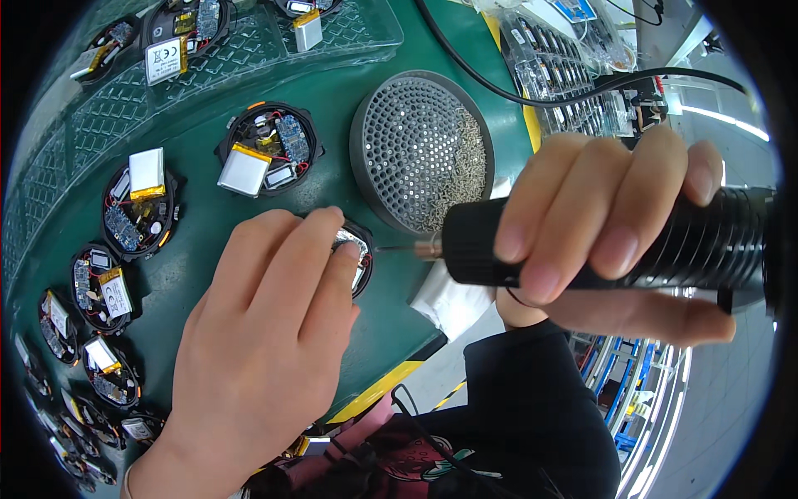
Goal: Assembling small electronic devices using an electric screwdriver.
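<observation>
My right hand [607,224] is wrapped round a black electric screwdriver [474,241]. Its thin bit points left, the tip close to the edge of a small round black device housing [363,281]. My left hand [274,316] covers most of that housing on the green mat, its fingers bent over it and a fingertip pressed on a silvery part inside. What lies beneath the palm is hidden. Just beyond stands a round grey screw tray [360,141] with a grid of holes, several filled with tiny screws [465,166] and more heaped loose along its right side.
Open round housings with circuit boards and silver battery packs, one [273,150] beyond my left hand, line the left of the green mat [324,83]. A clear plastic tray [249,71] holds others at the far left. A black cable [573,101] crosses the back; white cloth [453,299] lies near the screwdriver.
</observation>
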`<state>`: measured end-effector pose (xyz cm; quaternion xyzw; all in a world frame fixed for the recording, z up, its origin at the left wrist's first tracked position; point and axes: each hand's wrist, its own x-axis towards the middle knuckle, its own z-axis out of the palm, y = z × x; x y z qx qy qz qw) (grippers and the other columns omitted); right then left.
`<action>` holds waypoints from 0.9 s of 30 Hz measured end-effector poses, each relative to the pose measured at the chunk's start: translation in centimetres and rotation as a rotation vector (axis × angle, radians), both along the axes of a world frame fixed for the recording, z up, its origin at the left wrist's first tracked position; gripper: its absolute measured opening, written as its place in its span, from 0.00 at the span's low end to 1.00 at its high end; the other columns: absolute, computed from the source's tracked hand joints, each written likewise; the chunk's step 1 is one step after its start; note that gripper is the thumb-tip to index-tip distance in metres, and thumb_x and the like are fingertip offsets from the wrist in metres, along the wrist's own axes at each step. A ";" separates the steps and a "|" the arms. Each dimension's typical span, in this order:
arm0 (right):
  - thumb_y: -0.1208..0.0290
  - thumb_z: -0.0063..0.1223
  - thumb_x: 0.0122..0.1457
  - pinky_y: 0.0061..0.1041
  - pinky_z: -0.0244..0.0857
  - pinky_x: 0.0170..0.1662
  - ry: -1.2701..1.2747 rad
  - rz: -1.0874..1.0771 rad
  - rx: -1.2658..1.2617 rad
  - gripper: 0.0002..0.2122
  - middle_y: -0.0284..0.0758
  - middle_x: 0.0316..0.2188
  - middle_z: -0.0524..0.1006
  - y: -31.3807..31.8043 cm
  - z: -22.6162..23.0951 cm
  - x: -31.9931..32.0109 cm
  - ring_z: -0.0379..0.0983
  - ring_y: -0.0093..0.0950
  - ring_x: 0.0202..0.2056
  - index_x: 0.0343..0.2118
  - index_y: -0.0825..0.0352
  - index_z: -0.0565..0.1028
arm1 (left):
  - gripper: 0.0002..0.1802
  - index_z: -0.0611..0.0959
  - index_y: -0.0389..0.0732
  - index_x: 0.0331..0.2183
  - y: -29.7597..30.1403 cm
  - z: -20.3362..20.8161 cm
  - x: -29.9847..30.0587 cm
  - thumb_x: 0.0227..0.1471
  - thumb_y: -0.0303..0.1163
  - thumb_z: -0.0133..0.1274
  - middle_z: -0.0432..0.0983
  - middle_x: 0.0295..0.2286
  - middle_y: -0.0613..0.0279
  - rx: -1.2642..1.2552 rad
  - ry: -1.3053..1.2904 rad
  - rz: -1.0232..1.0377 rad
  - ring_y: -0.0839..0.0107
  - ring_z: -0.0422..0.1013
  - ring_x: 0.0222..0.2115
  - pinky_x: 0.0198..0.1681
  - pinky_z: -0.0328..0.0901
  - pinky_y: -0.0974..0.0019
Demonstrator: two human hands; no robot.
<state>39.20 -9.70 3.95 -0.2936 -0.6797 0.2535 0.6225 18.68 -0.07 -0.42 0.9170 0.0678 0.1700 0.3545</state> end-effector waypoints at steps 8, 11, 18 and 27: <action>0.42 0.49 0.56 0.24 0.69 0.13 0.048 0.006 0.088 0.36 0.40 0.29 0.69 0.8 -1.2 -2.5 0.70 0.28 0.16 0.48 0.75 0.56 | 0.27 0.78 0.34 0.39 -0.5 -0.1 -0.5 0.29 0.22 0.63 0.69 0.44 0.51 0.099 0.008 0.050 0.52 0.68 0.41 0.42 0.66 0.56; 0.41 0.50 0.55 0.25 0.69 0.13 0.041 -0.004 0.086 0.37 0.40 0.29 0.69 0.7 -1.0 -2.9 0.69 0.28 0.15 0.48 0.75 0.56 | 0.26 0.79 0.33 0.38 -0.5 0.0 -0.7 0.29 0.22 0.63 0.69 0.44 0.51 0.090 -0.013 0.053 0.51 0.68 0.41 0.42 0.66 0.56; 0.44 0.51 0.56 0.25 0.69 0.13 0.071 -0.023 0.090 0.34 0.40 0.28 0.70 0.8 -1.0 -3.0 0.69 0.28 0.15 0.48 0.74 0.57 | 0.26 0.78 0.33 0.37 -0.3 0.1 -0.1 0.27 0.21 0.62 0.69 0.44 0.51 0.045 -0.027 0.046 0.51 0.68 0.41 0.41 0.66 0.56; 0.52 0.55 0.57 0.28 0.71 0.14 0.020 -0.060 0.110 0.29 0.39 0.25 0.71 0.5 -0.6 -3.9 0.71 0.30 0.14 0.46 0.72 0.56 | 0.25 0.78 0.33 0.36 -0.7 0.5 0.2 0.26 0.19 0.60 0.69 0.43 0.50 0.049 -0.041 0.050 0.50 0.67 0.41 0.41 0.66 0.56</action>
